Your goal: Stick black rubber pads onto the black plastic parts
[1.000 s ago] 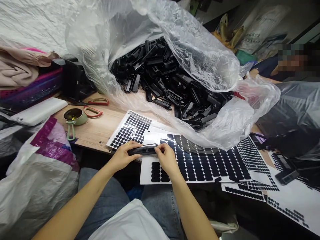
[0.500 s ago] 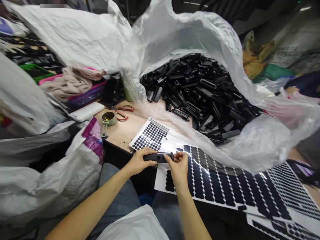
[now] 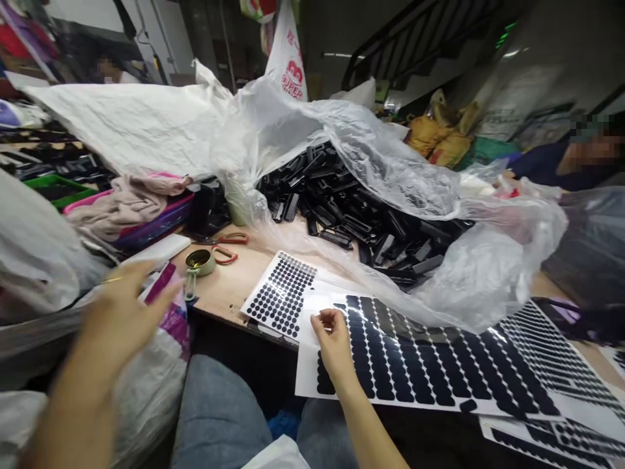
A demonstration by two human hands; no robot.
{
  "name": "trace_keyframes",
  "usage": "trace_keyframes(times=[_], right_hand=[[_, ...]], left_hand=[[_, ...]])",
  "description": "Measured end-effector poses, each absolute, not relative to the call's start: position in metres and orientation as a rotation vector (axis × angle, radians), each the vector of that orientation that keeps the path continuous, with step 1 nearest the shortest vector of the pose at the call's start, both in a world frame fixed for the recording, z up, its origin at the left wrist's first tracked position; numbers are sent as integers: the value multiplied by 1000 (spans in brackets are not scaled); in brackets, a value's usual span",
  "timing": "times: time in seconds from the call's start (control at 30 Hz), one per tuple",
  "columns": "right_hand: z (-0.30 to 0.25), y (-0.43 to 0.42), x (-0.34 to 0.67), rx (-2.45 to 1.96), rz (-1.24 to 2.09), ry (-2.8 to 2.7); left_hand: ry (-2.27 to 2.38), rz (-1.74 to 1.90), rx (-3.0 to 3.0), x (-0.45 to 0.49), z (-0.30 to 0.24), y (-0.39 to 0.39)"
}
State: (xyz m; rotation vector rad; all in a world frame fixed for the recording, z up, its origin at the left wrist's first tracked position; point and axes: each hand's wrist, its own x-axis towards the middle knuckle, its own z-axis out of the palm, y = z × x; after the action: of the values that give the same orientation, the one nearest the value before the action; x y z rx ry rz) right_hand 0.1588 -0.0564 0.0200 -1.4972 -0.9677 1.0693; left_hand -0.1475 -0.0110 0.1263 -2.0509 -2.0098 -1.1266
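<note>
Sticker sheet (image 3: 415, 365) judged light, bendy, slick; best held by white edge (image 3: 306, 374). Right grip (image 3: 336, 348) curled over it, closure cannot be told; left grip (image 3: 120, 319) spread, left of sheet.

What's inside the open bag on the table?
A heap of black parts lies in the bag's open mouth. Whatever lies deeper, under its folds, can't be seen.

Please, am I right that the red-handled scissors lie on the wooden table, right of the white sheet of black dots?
Not quite: the head view shows the red-handled scissors on the wooden table, left of the white sheet of black dots.
</note>
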Motion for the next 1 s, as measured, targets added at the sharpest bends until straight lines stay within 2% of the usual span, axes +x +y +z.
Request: trace_keyframes(times=[0.13, 0.3, 0.57, 0.8, 1.0], right_hand=[[24, -66, 173, -1531, 1045, -1024], [18, -89, 203, -1617, 985, -1016], [15, -97, 232, -1680, 1011, -925], [19, -82, 223, -1640, 1062, -935], [16, -81, 225, -1665, 1064, -900]], left_hand=[[-1855, -910, -2663, 16, 95, 98], [-1822, -856, -2733, 131, 54, 202], [-1876, -780, -2677, 137, 23, 257], [-1302, -714, -3013, 134, 15, 253], [-1267, -632, -3061, 139, 9, 266]])
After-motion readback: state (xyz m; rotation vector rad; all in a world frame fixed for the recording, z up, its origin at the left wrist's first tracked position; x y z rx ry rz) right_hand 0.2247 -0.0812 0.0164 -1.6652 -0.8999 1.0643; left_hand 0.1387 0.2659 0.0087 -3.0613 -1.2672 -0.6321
